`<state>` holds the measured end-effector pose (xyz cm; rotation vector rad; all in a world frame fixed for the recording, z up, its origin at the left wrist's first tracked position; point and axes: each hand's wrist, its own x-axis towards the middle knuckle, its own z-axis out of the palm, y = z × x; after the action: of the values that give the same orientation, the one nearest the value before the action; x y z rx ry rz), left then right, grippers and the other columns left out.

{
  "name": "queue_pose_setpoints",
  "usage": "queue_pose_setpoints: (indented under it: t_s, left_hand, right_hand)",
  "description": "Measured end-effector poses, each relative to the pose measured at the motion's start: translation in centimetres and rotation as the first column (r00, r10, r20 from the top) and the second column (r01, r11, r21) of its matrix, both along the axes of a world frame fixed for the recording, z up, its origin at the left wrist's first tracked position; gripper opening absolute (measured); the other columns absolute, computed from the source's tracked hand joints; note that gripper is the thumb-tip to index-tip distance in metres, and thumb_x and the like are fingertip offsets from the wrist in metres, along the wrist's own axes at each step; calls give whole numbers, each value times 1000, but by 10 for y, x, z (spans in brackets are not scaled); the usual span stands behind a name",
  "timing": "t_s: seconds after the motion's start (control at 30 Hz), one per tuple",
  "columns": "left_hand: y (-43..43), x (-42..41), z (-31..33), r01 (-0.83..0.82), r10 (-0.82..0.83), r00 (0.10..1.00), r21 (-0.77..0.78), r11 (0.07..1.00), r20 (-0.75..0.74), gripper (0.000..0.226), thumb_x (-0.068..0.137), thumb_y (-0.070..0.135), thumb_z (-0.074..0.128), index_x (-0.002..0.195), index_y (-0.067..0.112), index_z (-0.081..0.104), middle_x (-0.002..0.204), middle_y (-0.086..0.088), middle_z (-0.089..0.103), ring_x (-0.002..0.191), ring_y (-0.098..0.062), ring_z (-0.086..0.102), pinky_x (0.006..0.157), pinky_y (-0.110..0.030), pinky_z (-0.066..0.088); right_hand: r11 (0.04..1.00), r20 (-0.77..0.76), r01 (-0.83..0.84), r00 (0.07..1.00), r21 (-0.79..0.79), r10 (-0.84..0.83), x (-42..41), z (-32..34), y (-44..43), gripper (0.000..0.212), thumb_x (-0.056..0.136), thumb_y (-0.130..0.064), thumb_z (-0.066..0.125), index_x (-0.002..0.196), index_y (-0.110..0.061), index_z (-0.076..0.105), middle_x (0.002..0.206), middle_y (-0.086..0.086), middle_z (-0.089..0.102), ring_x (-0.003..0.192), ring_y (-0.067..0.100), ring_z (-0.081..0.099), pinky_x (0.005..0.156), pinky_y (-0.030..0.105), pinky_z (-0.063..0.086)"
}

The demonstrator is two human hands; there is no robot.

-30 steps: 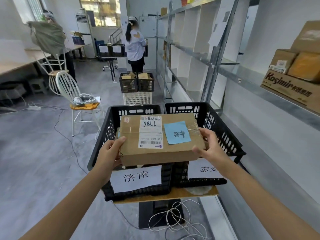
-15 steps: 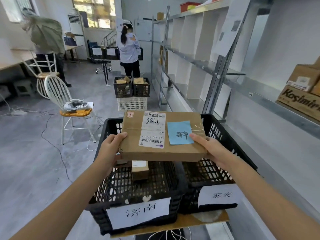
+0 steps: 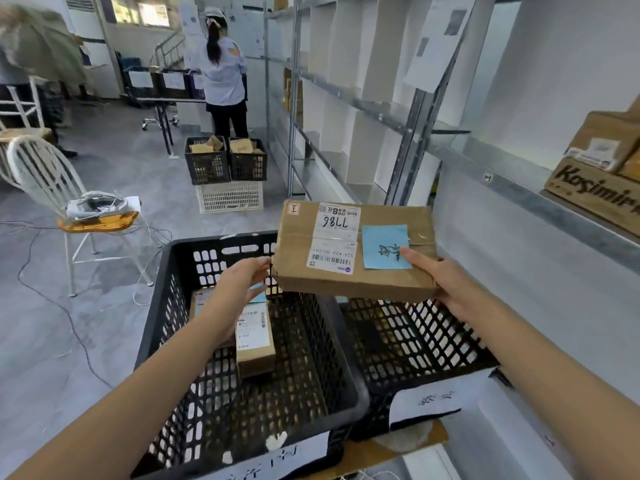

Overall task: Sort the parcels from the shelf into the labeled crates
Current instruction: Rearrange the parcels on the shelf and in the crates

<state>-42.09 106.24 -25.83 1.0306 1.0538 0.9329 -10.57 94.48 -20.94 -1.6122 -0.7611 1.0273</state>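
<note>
- The shelf [image 3: 519, 192] runs up the right of the frame, with cardboard boxes [image 3: 595, 192] at the far right edge.
- Two black mesh crates fill the lower centre. The left crate [image 3: 162, 306] has a small parcel [image 3: 254, 344] on its floor, and the right crate [image 3: 460, 344] carries a white label [image 3: 433, 401] in front.
- The parcel [image 3: 298, 261], a flat brown carton, is in the air at mid-frame, above the wall shared by the crates and mostly over the right one. It looks stiff, light and tape-slick, so it is best held at the short ends with the thumb on top and fingers beneath.
- The right hand [image 3: 446, 285] clasps the right end this way, its thumb on the blue note [image 3: 382, 244].
- The left hand [image 3: 239, 282] meets the left edge with straight fingers, not curled round it.
</note>
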Motion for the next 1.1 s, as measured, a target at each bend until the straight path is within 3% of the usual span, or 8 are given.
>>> queue_pose_setpoints:
  t_s: [0.2, 0.3, 0.37, 0.57, 0.77, 0.97, 1.1]
  left_hand:
    - [11, 58, -13, 68, -68, 997, 5, 998, -42, 23, 98, 20, 55, 117, 14, 67, 126, -5, 65, 123, -19, 58, 108, -40, 46]
    - [15, 86, -14, 86, -82, 993, 38, 996, -79, 23, 100, 19, 51, 115, 16, 67, 123, -3, 66, 121, -17, 58, 108, -38, 46]
    - [20, 104, -12, 82, -77, 990, 42, 996, -114, 24, 100, 19, 51, 116, 16, 68, 122, -4, 66, 121, -17, 58, 108, -38, 46]
    - [40, 141, -11, 62, -34, 975, 122, 991, -222, 23, 99, 25, 52, 118, 23, 64, 124, 0, 65, 122, -16, 57, 112, -39, 42]
    - [43, 162, -13, 8, 33, 949, 128, 992, -315, 51, 82, 44, 56, 126, 19, 65, 127, 1, 64, 125, -16, 54, 114, -43, 36]
    - [35, 184, -30, 5, 44, 931, 133, 991, -362, 37, 95, 34, 57, 129, 22, 63, 133, 1, 61, 127, -17, 52, 114, -45, 36]
    - [37, 185, -33, -28, 70, 923, 116, 993, -377, 40, 90, 36, 58, 127, 22, 63, 131, 2, 62, 126, -16, 53, 115, -44, 36]
  right_hand:
    - [991, -17, 131, 991, -8, -131, 58, -14, 7, 62, 68, -47, 81, 116, -11, 68, 103, 6, 77, 100, 25, 70, 94, 43, 54]
    - [988, -31, 137, 990, -72, -140, 84, -31, 14, 50, 76, -47, 79, 112, -14, 70, 100, 6, 77, 99, 26, 70, 87, 40, 55]
    - [986, -49, 112, 992, -126, -119, 99, -44, 20, 50, 76, -50, 78, 112, -15, 72, 100, 6, 78, 99, 27, 71, 80, 37, 55]
    - [969, -40, 3, 999, -248, -14, 141, -75, 41, 54, 71, -47, 83, 112, -13, 71, 99, 8, 77, 98, 27, 70, 79, 36, 55]
    - [928, 3, -144, 988, -344, 154, 158, -92, 52, 50, 75, -31, 86, 112, -6, 64, 95, 11, 76, 84, 24, 74, 61, 28, 57]
    - [911, -64, -150, 989, -385, 136, 150, -126, 60, 39, 77, -22, 83, 108, -5, 67, 95, 12, 76, 90, 29, 73, 83, 44, 61]
    - [942, -196, -83, 980, -325, 18, 159, -129, 59, 32, 81, -22, 79, 105, -2, 72, 88, 13, 77, 86, 31, 73, 78, 42, 60]
